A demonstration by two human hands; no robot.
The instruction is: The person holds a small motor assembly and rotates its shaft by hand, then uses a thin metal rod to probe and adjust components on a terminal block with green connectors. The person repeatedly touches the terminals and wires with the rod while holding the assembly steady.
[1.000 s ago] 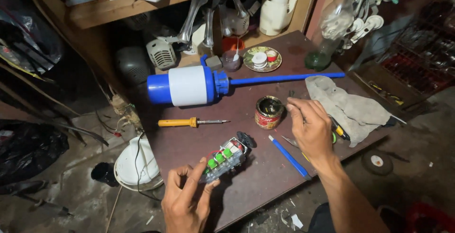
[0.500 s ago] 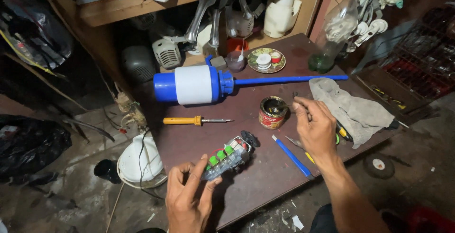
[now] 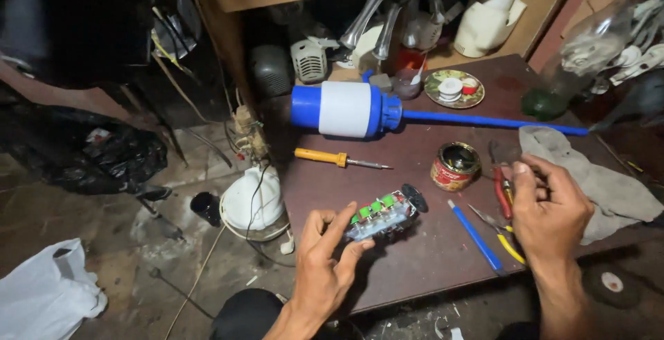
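On the dark workbench [image 3: 415, 174], near its front edge, the left hand [image 3: 321, 271] grips a small device with green buttons [image 3: 382, 217]. Beside it the right hand [image 3: 550, 208] hovers half-curled over red-handled pliers [image 3: 499, 191], grasping nothing; work looks barely begun.

Blue-and-white pump [image 3: 346, 109] w/ long blue tube [image 3: 484, 121] lies across table back; orange-handled screwdriver [image 3: 332, 157] just below it; open round tin [image 3: 455, 166] to its right. Small plate [image 3: 454, 89] w/ bits near back, grey rag [image 3: 602, 181] at right edge, white plastic bag [image 3: 48, 298] on floor
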